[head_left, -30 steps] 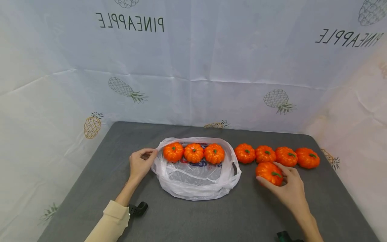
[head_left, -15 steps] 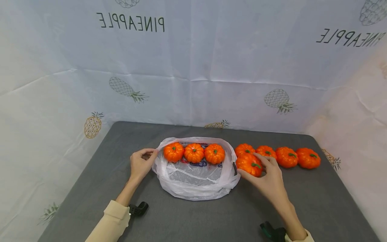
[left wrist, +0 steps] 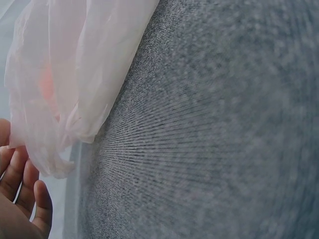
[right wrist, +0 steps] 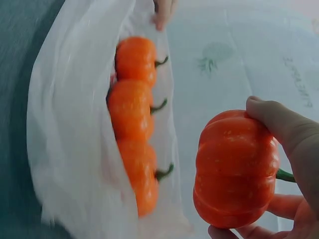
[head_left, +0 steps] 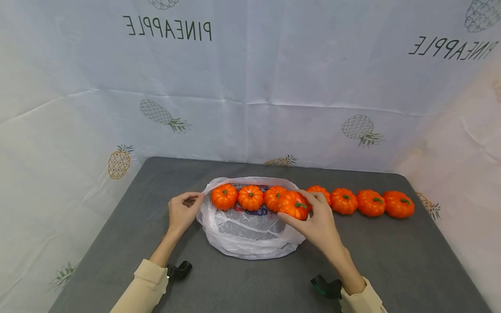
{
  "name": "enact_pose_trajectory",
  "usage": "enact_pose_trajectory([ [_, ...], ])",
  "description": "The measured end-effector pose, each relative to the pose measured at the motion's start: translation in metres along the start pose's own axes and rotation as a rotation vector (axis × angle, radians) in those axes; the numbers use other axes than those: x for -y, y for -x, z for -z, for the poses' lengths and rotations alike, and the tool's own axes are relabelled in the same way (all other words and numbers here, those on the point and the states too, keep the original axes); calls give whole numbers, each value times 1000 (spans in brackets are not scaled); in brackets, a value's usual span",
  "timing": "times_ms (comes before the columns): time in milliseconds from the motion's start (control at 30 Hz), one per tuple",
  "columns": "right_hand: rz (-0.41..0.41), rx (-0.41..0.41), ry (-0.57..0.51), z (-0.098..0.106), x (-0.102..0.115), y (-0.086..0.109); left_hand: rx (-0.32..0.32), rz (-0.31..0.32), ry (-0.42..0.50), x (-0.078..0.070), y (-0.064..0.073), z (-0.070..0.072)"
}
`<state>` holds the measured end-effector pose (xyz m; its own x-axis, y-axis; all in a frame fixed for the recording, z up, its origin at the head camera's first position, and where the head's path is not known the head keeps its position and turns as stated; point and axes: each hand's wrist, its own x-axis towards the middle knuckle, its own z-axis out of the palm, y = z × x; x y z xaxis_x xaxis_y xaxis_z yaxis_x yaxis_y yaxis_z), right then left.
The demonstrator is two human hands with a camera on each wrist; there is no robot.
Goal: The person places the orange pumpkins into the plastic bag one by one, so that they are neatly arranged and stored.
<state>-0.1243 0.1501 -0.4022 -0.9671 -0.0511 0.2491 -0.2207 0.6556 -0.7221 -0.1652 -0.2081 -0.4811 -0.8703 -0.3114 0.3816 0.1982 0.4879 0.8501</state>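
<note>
A white plastic bag [head_left: 250, 250] lies with its mouth spread wide on the dark table. Along its back side sit three small orange pumpkins [head_left: 251, 198] in a row, their green stems showing. My left hand [head_left: 183, 213] pinches the bag's left rim between thumb and fingers; the left wrist view shows the thin plastic [left wrist: 94, 64] at the fingertips. Over the bag's right side, my right hand [head_left: 318, 219] holds another small pumpkin [right wrist: 237, 169] between thumb and fingers. It overlaps the rightmost bagged pumpkin [head_left: 275, 198] in the head view, and the bag's right rim is partly hidden by the hand.
To the right of the bag several more pumpkins [head_left: 371, 203] stand in a row on the grey table [head_left: 242, 287]. The rightmost pumpkin [head_left: 398, 204] is near the table's right edge. A white cloth printed with pineapples [head_left: 250, 87] hangs behind and at both sides.
My right hand has carried its pumpkin leftward from in front of the table row to over the bag's right side. The left hand has stayed at the bag's rim.
</note>
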Motion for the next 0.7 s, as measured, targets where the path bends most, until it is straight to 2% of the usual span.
enact_pose_trajectory([
  [400, 54, 97, -46, -61, 30, 0, 11, 6, 2, 0, 0, 0],
  [700, 109, 157, -11, -103, 43, 1, 3, 0, 10, 1, -1, 0],
])
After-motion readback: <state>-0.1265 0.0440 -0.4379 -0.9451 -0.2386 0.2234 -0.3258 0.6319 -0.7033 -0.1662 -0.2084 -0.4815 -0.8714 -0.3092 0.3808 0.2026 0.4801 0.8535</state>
